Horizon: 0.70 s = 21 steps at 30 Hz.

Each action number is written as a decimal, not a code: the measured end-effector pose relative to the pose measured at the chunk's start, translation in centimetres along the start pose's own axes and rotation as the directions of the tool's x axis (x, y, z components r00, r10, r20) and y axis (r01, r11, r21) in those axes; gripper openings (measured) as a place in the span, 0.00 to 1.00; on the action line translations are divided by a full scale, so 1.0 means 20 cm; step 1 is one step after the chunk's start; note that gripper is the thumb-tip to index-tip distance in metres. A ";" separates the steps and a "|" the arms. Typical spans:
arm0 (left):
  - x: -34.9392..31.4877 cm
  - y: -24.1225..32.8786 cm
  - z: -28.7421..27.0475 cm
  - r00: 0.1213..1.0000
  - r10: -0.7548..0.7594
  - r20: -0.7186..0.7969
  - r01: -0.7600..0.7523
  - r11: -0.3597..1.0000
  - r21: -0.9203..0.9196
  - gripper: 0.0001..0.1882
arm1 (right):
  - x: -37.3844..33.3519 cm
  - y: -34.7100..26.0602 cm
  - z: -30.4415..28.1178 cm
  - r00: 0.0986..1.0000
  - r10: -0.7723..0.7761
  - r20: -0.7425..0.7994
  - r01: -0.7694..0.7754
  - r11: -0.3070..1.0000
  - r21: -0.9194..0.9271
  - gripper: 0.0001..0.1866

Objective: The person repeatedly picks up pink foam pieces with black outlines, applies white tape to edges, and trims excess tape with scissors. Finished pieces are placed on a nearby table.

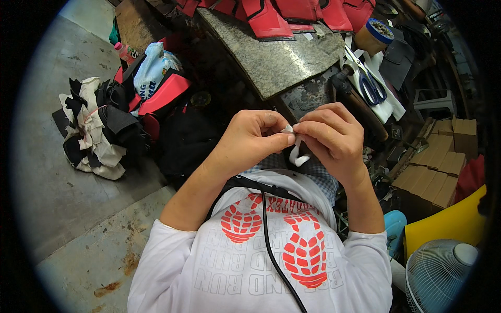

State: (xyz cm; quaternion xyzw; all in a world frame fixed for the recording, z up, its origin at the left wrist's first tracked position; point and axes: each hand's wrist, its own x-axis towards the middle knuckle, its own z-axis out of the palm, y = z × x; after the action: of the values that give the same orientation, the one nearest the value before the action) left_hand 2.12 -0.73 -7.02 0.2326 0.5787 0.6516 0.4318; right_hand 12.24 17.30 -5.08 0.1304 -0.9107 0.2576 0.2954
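In front of my chest, both hands meet on a thin white strip that looks soft, like tape or cloth. My left hand pinches one part of it between thumb and forefinger. Close against it, my right hand also pinches the strip with its fingertips. A loose curled end hangs below the fingers. What lies inside the curled fingers is hidden.
Ahead is a speckled stone slab with red pieces on its far side. Scissors and a blue-lidded jar are at right, above cardboard pieces and a fan. Fabric scraps heap at left.
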 end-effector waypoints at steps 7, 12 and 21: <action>0.01 -0.01 0.01 0.999 -0.002 0.038 0.000 0.999 0.040 0.07 | -0.02 0.00 0.01 0.999 0.020 0.044 -0.018 0.999 -0.042 0.12; 0.01 -0.02 0.01 0.997 0.083 0.004 -0.082 0.988 0.132 0.07 | -0.08 -0.01 0.10 0.751 0.616 0.238 -0.641 0.592 0.489 0.08; -0.02 0.01 0.01 0.998 0.051 0.030 -0.054 0.991 0.126 0.05 | -0.06 0.01 0.05 0.912 0.361 0.197 -0.411 0.810 0.418 0.07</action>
State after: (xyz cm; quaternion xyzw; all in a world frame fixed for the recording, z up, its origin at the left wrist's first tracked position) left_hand 2.42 -0.91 -6.70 0.2834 0.6068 0.6216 0.4064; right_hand 12.62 17.02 -6.51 0.0213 -0.8479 0.5084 0.1488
